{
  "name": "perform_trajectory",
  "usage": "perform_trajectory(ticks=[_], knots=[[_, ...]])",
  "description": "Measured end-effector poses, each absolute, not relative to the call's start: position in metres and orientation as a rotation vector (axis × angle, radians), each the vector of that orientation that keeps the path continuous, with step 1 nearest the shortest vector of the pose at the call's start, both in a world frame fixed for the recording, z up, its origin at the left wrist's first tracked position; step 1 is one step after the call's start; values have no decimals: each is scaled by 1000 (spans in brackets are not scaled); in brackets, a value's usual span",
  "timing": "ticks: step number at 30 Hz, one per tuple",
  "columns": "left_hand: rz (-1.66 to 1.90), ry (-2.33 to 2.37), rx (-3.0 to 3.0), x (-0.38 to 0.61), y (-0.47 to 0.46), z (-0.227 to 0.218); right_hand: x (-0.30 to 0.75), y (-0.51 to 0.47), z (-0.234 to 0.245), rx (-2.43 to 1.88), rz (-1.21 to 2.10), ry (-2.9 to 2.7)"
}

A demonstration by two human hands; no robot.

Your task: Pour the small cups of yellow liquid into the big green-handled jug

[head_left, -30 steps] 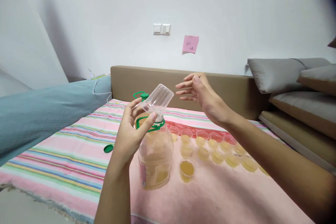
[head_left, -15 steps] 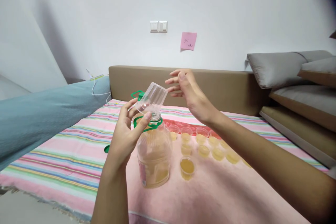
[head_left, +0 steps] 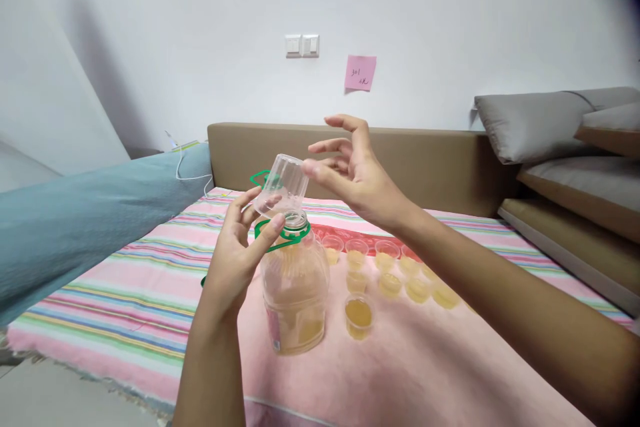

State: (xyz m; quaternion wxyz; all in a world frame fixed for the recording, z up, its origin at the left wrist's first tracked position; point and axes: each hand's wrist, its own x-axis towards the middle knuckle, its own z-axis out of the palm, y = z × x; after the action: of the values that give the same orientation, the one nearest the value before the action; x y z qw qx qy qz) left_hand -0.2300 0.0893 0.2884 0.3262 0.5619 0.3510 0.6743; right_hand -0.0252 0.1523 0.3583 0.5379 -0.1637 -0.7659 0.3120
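Note:
My left hand (head_left: 245, 237) grips a clear plastic cup (head_left: 284, 183) by its rim, thumb on one side and fingers on the other. The cup is tilted, its base up and to the right, above the mouth of a big clear jug (head_left: 295, 300) with a green handle ring (head_left: 295, 233). Amber liquid lies low in the jug. My right hand (head_left: 353, 167) has its fingers spread and curved beside the cup's base; the thumb tip is at or very near the base. Right of the jug stands a cup of amber liquid (head_left: 359, 313).
Several more filled cups (head_left: 389, 285) stand in rows behind, near a red plastic strip (head_left: 367, 240). A second green-handled bottle (head_left: 270, 180) is partly hidden behind the tilted cup. A green cap (head_left: 203, 280) lies left of my wrist. Cushions (head_left: 590, 187) are stacked at the right.
The tilted cup has turned more base-up and shifted slightly left. My right hand has spread its fingers, its thumb moving left toward the cup's base.

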Motion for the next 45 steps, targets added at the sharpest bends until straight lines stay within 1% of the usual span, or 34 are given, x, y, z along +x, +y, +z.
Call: perform_trajectory(ticks=[5,15,20,27,36,45], knots=[[1768,855,1470,-227,90,289,-31,153,360,-313,831,-1839],[1813,830,1503,-228,90,287,-36,157,361,-257,830,-1857],[1797,847,1497,-230,91,284,-37,160,357,-275,864,-1827],[1789,839,1485,-230,90,283,-37,160,358,-365,721,-1835],[1789,836,1486,-230,89,284,-35,159,357,-396,750,-1905],[1775,867,1479,-228,89,284,-40,159,357,-439,761,-1819]])
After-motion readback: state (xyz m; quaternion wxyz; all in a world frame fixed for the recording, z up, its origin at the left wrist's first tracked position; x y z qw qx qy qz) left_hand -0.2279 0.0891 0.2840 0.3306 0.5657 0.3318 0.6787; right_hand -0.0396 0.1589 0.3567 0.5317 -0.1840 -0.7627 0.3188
